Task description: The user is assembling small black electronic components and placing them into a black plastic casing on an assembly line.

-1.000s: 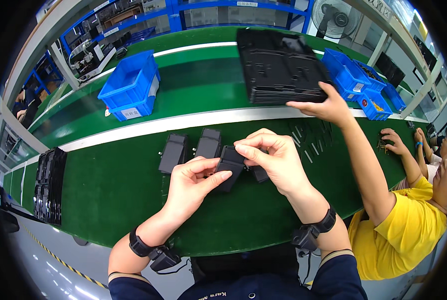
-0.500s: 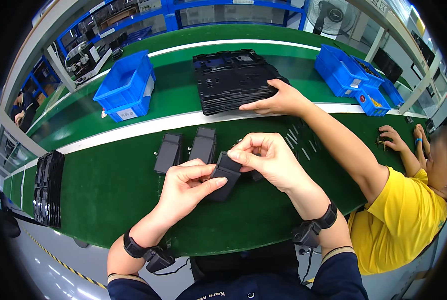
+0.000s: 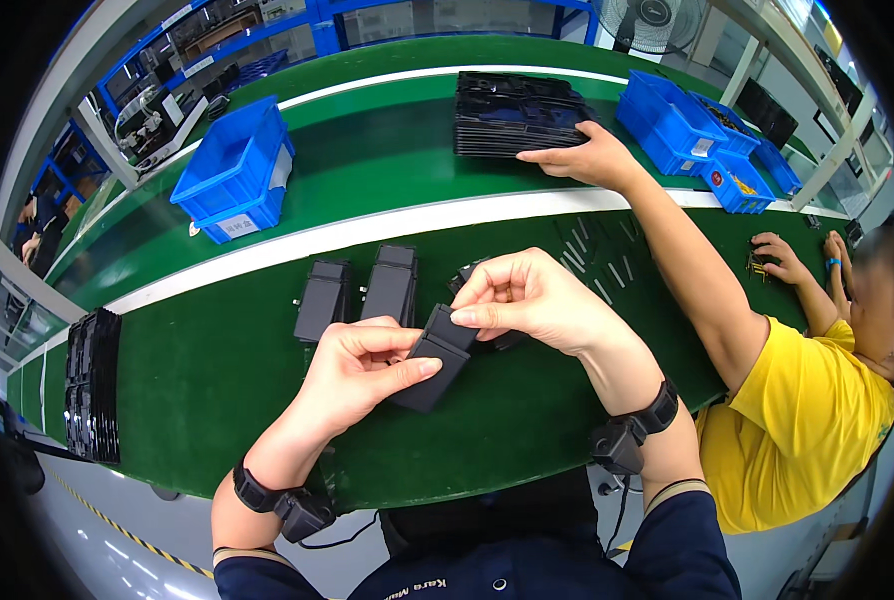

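Note:
A small black rectangular plastic case [image 3: 435, 362] is held tilted above the green tabletop between my two hands. My left hand [image 3: 362, 372] grips its left side, thumb on the front face. At its upper end, my right hand [image 3: 527, 305] pinches the edge between thumb and fingers. Just beyond my left hand lie two similar black cases, one [image 3: 322, 300] on the left and another [image 3: 390, 283] beside it. Another dark piece [image 3: 464, 274] is partly hidden behind my right hand.
A co-worker's hand [image 3: 592, 160] touches a stack of black trays [image 3: 520, 125] at the back. Blue bins stand at left [image 3: 232, 165] and right [image 3: 667, 115]. Thin metal pins [image 3: 602, 268] lie right of my hands. More black trays [image 3: 94, 385] stand at the left edge.
The co-worker's hand and the tray stack have moved farther back and to the right. My hands keep the black case, which has shifted slightly left and tilted more.

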Demonstrator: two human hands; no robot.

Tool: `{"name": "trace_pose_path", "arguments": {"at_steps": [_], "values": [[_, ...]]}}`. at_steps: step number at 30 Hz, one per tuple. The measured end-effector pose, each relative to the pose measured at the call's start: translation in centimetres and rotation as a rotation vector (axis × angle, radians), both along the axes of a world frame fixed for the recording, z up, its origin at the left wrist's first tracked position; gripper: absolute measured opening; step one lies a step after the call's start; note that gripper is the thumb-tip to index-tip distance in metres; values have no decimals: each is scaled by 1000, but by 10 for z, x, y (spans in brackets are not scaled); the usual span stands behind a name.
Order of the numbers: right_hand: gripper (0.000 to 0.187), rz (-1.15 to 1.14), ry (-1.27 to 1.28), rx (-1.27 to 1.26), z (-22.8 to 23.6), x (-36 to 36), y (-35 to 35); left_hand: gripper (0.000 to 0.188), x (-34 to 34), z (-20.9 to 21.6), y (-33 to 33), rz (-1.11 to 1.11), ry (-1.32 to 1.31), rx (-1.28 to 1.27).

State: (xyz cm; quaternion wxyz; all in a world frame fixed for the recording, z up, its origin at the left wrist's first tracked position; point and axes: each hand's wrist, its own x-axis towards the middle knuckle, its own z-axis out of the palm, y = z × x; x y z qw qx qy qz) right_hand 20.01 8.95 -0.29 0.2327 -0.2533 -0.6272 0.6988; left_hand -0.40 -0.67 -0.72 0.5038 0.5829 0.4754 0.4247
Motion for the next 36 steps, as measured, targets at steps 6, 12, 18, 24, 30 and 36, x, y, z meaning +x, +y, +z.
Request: {"name": "trace_pose_path", "arguments": {"at_steps": [6, 12, 18, 24, 30, 36], "values": [[13, 31, 0, -1, -5, -1, -1, 24, -2, 1, 1, -20, -30, -71], [30, 137, -20, -50, -1, -3, -6, 37, -6, 9, 0, -74, -82, -275], [28, -203, 81, -47, -3, -15, -16, 62, 1, 20, -2, 298, 800, 845], [22, -226, 25, 50, -4, -16, -15, 52, -1, 4, 1, 248, 871, 858], [21, -187, 5, 49, -4, -12, -16, 45, 2, 2, 0, 236, 713, 776], [27, -125, 144, 166, -1, -23, -26, 37, 5, 4, -2, 203, 663, 792]]}}
